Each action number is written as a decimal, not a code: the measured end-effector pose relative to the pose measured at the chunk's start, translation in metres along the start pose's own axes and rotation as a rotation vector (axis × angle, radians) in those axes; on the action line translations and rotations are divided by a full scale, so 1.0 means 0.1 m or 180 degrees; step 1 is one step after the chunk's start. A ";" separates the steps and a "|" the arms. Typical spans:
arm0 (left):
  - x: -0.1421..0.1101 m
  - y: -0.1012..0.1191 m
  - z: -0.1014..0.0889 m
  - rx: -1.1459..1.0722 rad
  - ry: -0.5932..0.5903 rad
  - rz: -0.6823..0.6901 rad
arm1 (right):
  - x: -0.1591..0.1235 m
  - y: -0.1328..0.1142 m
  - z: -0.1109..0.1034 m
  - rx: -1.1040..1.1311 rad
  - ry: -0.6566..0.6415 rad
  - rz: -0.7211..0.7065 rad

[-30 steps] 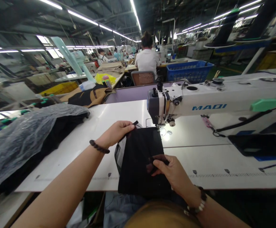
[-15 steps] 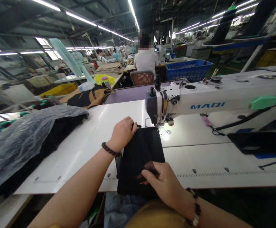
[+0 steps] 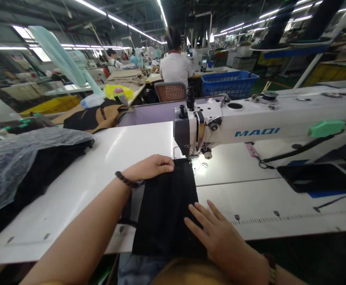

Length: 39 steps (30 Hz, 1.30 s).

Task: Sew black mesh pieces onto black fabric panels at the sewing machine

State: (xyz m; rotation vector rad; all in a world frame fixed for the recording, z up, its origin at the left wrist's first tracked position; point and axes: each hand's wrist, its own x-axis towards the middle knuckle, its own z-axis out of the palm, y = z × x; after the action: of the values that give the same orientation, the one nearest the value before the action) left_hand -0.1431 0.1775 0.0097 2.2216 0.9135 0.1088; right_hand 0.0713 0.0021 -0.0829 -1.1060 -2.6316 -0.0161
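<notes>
A black fabric piece [image 3: 167,209] lies flat on the white sewing table, its far right corner by the needle and presser foot of the sewing machine [image 3: 223,126]. My left hand [image 3: 151,167] pinches the far left edge of this fabric, thumb on top and fingers curled. Spread fingers of my right hand [image 3: 217,229] rest flat on the fabric's right edge, nearer to me. The near end of the fabric hangs over the table's front edge. Something dark and grey shows beneath its left side, partly hidden by my left forearm.
Plastic-covered black material [image 3: 39,162] lies on the left of the table [image 3: 113,154]. A dark tablet-like slab [image 3: 318,177] lies at the right, near small scissors [image 3: 263,164]. Beyond the table are a blue basket [image 3: 229,84], a seated person [image 3: 175,65] and a light-blue fan [image 3: 58,55].
My right hand has let go of the dark mesh it pinched and now lies spread on the fabric. My left fingers have shifted on the far edge. The camera view has turned slightly right.
</notes>
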 end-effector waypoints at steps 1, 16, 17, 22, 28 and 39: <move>0.16 0.02 0.12 0.0247 0.0158 0.0062 | 0.02 0.02 -0.04 0.0095 -0.0059 -0.0035; 0.57 -0.05 0.53 0.1259 0.0727 -0.0396 | 0.77 0.74 -0.15 -0.0230 0.0049 -0.0849; 0.57 -0.05 0.53 0.1246 0.0693 -0.0429 | 0.77 0.74 -0.12 -0.0177 0.0135 -0.0829; 0.59 -0.08 0.49 0.1190 0.0544 -0.0450 | 0.71 0.70 -0.06 -0.0155 0.0509 -0.0462; 0.61 -0.08 0.49 0.1388 0.0526 -0.0510 | 0.71 0.70 -0.05 -0.0192 0.0350 -0.0414; 0.63 -0.01 0.56 0.1809 0.0615 -0.0712 | 0.75 0.72 -0.01 -0.0227 0.0205 -0.0221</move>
State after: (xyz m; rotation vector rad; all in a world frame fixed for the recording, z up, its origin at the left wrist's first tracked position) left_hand -0.0786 0.1852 -0.0435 2.6315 1.4336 -0.0499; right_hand 0.0718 0.1051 -0.0687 -1.0181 -2.6292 -0.1585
